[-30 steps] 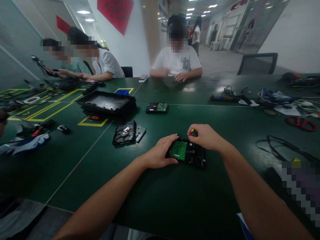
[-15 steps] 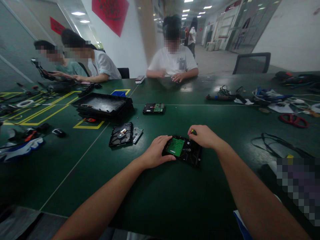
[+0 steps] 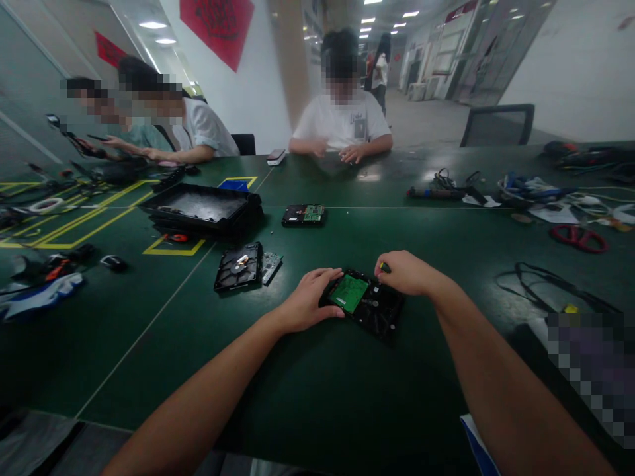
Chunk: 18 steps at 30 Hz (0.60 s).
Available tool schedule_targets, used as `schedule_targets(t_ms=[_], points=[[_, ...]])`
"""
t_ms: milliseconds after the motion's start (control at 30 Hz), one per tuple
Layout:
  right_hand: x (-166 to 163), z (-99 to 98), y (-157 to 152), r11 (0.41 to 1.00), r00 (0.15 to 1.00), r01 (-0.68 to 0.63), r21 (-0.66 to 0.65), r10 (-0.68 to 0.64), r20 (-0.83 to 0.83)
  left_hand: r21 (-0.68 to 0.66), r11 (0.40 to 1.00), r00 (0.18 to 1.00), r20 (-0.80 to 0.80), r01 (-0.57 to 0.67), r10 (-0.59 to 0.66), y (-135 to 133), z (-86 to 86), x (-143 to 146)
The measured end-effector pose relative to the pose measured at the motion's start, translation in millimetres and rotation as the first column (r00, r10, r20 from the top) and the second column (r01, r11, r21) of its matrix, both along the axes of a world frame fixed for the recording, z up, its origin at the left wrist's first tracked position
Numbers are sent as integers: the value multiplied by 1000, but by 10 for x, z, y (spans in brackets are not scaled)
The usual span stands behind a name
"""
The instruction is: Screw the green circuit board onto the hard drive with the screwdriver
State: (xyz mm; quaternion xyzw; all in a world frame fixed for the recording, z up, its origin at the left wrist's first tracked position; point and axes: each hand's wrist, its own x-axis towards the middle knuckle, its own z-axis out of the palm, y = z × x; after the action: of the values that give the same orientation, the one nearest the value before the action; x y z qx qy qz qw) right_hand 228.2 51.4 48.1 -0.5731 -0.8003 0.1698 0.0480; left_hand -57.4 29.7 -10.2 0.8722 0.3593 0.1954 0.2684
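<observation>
A black hard drive (image 3: 380, 311) with a green circuit board (image 3: 350, 291) lies flat on the table in front of me. My left hand (image 3: 310, 301) grips its left end, thumb along the near edge and fingers along the far edge. Over the drive's far edge, my right hand (image 3: 407, 271) is closed around a small screwdriver (image 3: 385, 268) with a yellow and black handle. Its tip is too small to make out, near the edge of the green board. Left of my hands rests another hard drive (image 3: 239, 266), beside a loose circuit board (image 3: 271, 266).
Farther off lies a third hard drive (image 3: 303, 214). Black trays (image 3: 201, 208) are stacked at the left, near a mouse (image 3: 114, 263) and a glove (image 3: 42, 295). Red-handled scissors (image 3: 579, 238) and cables (image 3: 540, 284) lie to the right. A person (image 3: 342, 119) sits opposite.
The hard drive has turned slightly, its right end swinging toward me. My right hand has tilted, showing more of the screwdriver handle. My left hand still grips the drive.
</observation>
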Motion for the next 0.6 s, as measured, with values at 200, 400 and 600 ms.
schedule_targets(t_ms=[200,400,600], points=[[-130,343,-157,996,996,-52,77,57,-71,33,999,1000,5,2,-2,-20,18,15],[-392,1182,-1014,926,855,-377,29,360,-375,43,999,1000,-11,1,-1,-14,19,22],[-370,1236,-2065,995,888,-47,-93,-1,-460,30,1000,1000,-7,2,-2,-22,44,18]])
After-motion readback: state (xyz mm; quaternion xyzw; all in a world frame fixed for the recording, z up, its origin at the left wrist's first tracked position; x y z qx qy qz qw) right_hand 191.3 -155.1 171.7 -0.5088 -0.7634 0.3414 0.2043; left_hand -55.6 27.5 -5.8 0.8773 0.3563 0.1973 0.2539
